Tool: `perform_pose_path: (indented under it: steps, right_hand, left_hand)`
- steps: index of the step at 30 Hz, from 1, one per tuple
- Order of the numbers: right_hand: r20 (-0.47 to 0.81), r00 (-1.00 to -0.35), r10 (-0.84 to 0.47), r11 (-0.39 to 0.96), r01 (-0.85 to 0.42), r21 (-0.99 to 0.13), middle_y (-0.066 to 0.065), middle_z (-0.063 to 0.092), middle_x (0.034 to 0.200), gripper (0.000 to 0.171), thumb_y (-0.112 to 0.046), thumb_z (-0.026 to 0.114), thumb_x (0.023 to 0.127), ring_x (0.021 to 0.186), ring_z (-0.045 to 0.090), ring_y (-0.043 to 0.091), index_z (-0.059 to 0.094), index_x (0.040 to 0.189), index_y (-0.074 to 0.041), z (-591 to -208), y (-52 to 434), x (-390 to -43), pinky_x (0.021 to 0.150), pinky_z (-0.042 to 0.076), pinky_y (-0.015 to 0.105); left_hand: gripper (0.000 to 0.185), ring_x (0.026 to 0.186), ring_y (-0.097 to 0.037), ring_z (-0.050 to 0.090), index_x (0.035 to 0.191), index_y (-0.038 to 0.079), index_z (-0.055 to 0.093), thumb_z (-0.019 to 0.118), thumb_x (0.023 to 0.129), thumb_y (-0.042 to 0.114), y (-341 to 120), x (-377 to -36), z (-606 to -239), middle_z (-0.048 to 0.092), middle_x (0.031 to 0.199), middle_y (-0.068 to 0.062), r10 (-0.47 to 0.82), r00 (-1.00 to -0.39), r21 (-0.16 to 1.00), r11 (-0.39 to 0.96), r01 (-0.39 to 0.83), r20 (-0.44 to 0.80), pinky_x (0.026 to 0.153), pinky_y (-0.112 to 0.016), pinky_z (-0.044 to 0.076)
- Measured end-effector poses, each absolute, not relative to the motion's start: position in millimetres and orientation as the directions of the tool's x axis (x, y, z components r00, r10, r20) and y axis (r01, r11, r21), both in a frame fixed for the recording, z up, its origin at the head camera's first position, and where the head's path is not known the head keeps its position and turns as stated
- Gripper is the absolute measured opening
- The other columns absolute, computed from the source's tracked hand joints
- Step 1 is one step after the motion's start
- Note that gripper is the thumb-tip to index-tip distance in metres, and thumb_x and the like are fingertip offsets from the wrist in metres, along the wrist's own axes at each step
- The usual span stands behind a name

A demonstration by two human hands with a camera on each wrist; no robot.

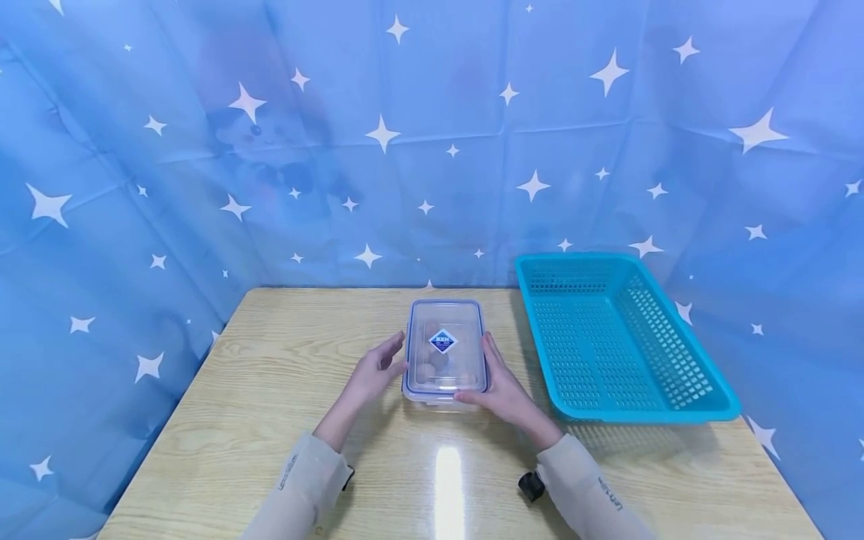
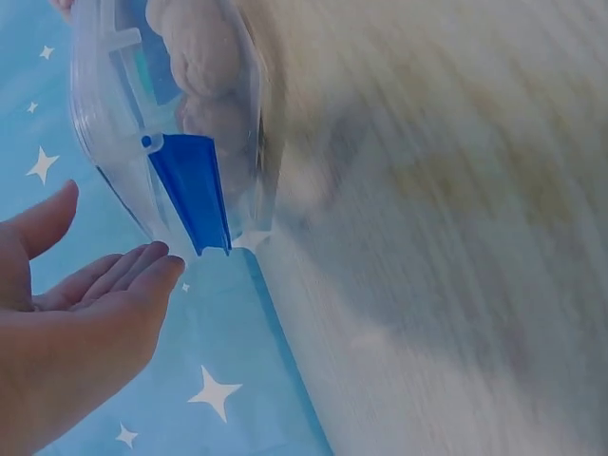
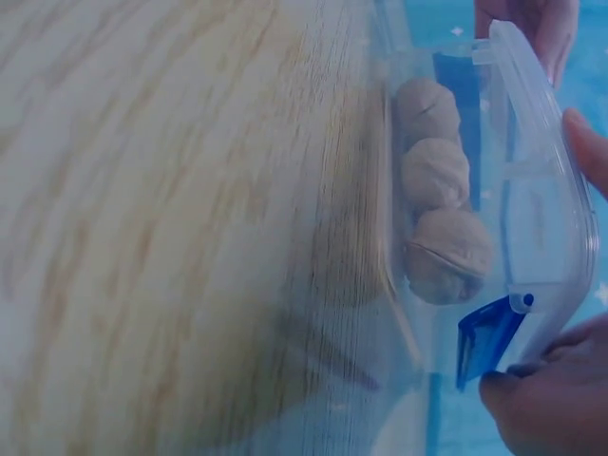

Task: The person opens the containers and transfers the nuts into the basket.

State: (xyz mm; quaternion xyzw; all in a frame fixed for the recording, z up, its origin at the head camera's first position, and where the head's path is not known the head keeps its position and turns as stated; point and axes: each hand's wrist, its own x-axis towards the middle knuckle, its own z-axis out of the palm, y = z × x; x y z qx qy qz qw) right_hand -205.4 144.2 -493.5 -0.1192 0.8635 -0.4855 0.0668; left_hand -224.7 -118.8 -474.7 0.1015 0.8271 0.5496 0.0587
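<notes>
Box: a clear box (image 1: 444, 352) with a blue-rimmed lid (image 1: 445, 341) stands on the bench (image 1: 270, 420), about mid-width and toward the far half, just left of the basket.
Lid: on the box, with a blue diamond label (image 1: 442, 341) at its centre; a blue clip (image 2: 195, 195) hangs down at the left side, and another clip (image 3: 486, 342) shows at the right near corner.
Contents: walnuts (image 3: 439, 209) — three show through the wall in the right wrist view, lying in a row.
Left hand: the left hand (image 1: 374, 373) is at the box's left side, fingers straight and apart from the thumb; the fingertips (image 2: 157, 271) are just beside the clip, and I cannot tell whether they touch it.
Right hand: the right hand (image 1: 499, 386) lies along the box's right edge — fingers straight against the lid rim, thumb (image 1: 466, 396) at the near right corner beside the clip.
Basket: a teal mesh basket (image 1: 675, 409) sits at the right of the bench, near the box but apart from it.
Backdrop: blue cloth with white stars (image 1: 135, 187) hangs on the far, left and right sides.
</notes>
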Motion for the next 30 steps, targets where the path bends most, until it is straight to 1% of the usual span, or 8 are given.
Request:
perform_pose_path:
  steps: [4, 8, 13, 16, 20, 26, 30]
  right_hand:
    - [0.001, -0.962, -0.275, 0.495, -0.142, -0.857, 0.015, -0.008, 0.169, 0.127, -0.037, 0.086, 0.076, 0.155, 0.002, 0.040, -0.003, 0.160, -0.004, -492.7, 144.5, -205.4, 0.125, 0.010, 0.058]
    - [0.007, -0.960, -0.279, 0.486, -0.147, -0.861, 0.015, -0.009, 0.168, 0.127, -0.036, 0.086, 0.076, 0.155, 0.002, 0.040, -0.003, 0.160, -0.003, -492.4, 144.8, -206.7, 0.125, 0.010, 0.058]
    - [0.001, -0.959, -0.283, 0.487, -0.145, -0.861, 0.016, -0.009, 0.168, 0.126, -0.036, 0.086, 0.076, 0.155, 0.001, 0.040, -0.003, 0.159, -0.002, -491.7, 144.0, -206.0, 0.126, 0.009, 0.057]
    - [-0.004, -0.960, -0.280, 0.483, -0.137, -0.865, 0.016, -0.009, 0.168, 0.126, -0.036, 0.086, 0.076, 0.155, 0.000, 0.039, -0.003, 0.159, -0.002, -490.3, 143.8, -205.3, 0.126, 0.009, 0.057]
    - [-0.006, -0.963, -0.270, 0.481, -0.129, -0.867, 0.015, -0.008, 0.169, 0.126, -0.035, 0.086, 0.076, 0.155, 0.000, 0.039, -0.003, 0.160, -0.003, -489.7, 144.1, -205.7, 0.126, 0.008, 0.057]
    - [0.006, -0.965, -0.264, 0.502, -0.143, -0.853, 0.020, -0.004, 0.168, 0.127, -0.039, 0.087, 0.074, 0.154, 0.004, 0.041, 0.000, 0.159, 0.000, -490.7, 143.8, -205.9, 0.125, 0.012, 0.059]
    - [0.015, -0.969, -0.247, 0.508, -0.143, -0.849, 0.021, -0.001, 0.168, 0.128, -0.037, 0.089, 0.073, 0.155, 0.006, 0.040, 0.003, 0.159, 0.000, -491.2, 142.5, -206.0, 0.126, 0.013, 0.057]
  left_hand:
    - [0.065, 0.147, -0.038, 0.035, 0.152, -0.005, 0.033, 0.063, 0.095, 0.004, -117.7, -222.1, -478.7, 0.036, 0.158, -0.022, 0.263, -0.964, 0.931, 0.339, 0.135, 0.044, 0.122, -0.049, 0.029]
    - [0.071, 0.148, -0.039, 0.033, 0.152, -0.005, 0.031, 0.068, 0.092, 0.004, -115.9, -220.3, -481.4, 0.034, 0.159, -0.022, 0.263, -0.964, 0.944, 0.307, 0.124, 0.041, 0.123, -0.050, 0.027]
    - [0.078, 0.149, -0.038, 0.031, 0.154, -0.002, 0.030, 0.072, 0.088, 0.005, -115.0, -218.2, -483.9, 0.031, 0.161, -0.020, 0.259, -0.966, 0.952, 0.291, 0.093, 0.015, 0.123, -0.050, 0.027]
    - [0.079, 0.149, -0.037, 0.030, 0.154, -0.002, 0.029, 0.072, 0.088, 0.004, -114.1, -217.3, -484.0, 0.030, 0.161, -0.020, 0.259, -0.966, 0.956, 0.282, 0.077, 0.001, 0.124, -0.050, 0.027]
    - [0.079, 0.149, -0.039, 0.031, 0.153, -0.005, 0.028, 0.072, 0.088, 0.003, -113.7, -216.9, -483.7, 0.029, 0.161, -0.022, 0.266, -0.964, 0.954, 0.288, 0.084, 0.004, 0.123, -0.051, 0.027]
    - [0.076, 0.147, -0.040, 0.032, 0.152, -0.007, 0.029, 0.071, 0.090, 0.004, -113.8, -216.0, -484.5, 0.031, 0.159, -0.024, 0.255, -0.967, 0.951, 0.296, 0.082, 0.004, 0.123, -0.051, 0.029]
    - [0.075, 0.147, -0.040, 0.033, 0.152, -0.007, 0.030, 0.071, 0.089, 0.003, -113.0, -214.8, -482.9, 0.033, 0.158, -0.025, 0.252, -0.968, 0.951, 0.299, 0.082, 0.004, 0.122, -0.050, 0.030]
